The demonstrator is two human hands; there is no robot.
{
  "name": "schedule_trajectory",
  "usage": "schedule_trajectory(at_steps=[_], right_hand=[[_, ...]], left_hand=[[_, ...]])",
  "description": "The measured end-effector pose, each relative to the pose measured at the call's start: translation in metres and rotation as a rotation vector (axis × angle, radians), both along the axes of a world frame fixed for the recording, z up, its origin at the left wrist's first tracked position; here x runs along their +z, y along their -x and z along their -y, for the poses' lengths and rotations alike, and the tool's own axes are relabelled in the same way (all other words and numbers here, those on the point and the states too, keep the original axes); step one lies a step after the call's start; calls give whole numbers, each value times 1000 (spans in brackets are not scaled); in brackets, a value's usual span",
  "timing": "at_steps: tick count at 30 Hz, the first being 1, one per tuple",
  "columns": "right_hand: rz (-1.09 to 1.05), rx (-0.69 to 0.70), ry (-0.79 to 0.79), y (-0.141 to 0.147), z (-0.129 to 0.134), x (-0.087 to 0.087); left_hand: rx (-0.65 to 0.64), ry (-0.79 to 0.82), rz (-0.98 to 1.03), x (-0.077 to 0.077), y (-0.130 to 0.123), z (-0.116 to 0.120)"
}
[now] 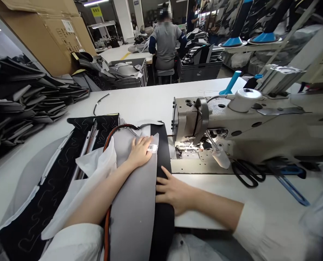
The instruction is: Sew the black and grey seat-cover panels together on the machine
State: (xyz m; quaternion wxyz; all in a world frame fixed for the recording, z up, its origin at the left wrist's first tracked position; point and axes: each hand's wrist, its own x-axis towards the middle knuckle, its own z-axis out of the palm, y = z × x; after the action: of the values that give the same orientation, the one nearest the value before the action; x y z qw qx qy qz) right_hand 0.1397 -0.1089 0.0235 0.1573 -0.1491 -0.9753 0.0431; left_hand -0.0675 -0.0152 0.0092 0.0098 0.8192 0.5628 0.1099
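A long grey and black fabric piece (134, 188) lies lengthwise before me, left of the sewing machine (232, 119). My left hand (141, 150) rests on its grey part beside a white barcode label (152, 148), fingers spread a little. Lower down, my right hand (175, 190) lies with spread fingers on the black strip (164, 214) along the right edge. An orange-red edging (107, 232) runs down the left side. Under my left forearm is a thin white sheet (96, 174), next to a black panel with wavy stitching (41, 203).
Black-handled scissors (248, 173) and a blue tool (293, 186) lie on the right of the white table (139, 101). Fabric pieces (28, 98) are piled at the left. Behind the table are a cardboard box (55, 36), crates (199, 70) and a seated person (165, 43).
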Motion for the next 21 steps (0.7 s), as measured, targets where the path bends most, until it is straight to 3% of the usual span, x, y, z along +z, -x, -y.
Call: schedule_trajectory(at_steps=[3,5,8,11,13,15,18,21], right_hand=[[52,32,52,15,-1,-4],[122,22,68,29,27,-14],[116,156,131,37,89,-29],[-21,85,107,22,125,-32],[-126,77,85,5,119,-27],[-143,79,73,-7,94,-22],[2,-12,94,-9,50,-15],[117,-176,140,1,36,-16]], left_hand=[[70,-38,71,3,-6,-1],[84,-50,90,5,-11,3],[15,-25,18,5,-19,17],[-79,20,-79,1,-28,32],[-122,44,-105,-1,-32,36],[-154,60,-107,0,-36,36],[-153,59,-93,4,-41,28],[-94,29,-86,10,-47,23]])
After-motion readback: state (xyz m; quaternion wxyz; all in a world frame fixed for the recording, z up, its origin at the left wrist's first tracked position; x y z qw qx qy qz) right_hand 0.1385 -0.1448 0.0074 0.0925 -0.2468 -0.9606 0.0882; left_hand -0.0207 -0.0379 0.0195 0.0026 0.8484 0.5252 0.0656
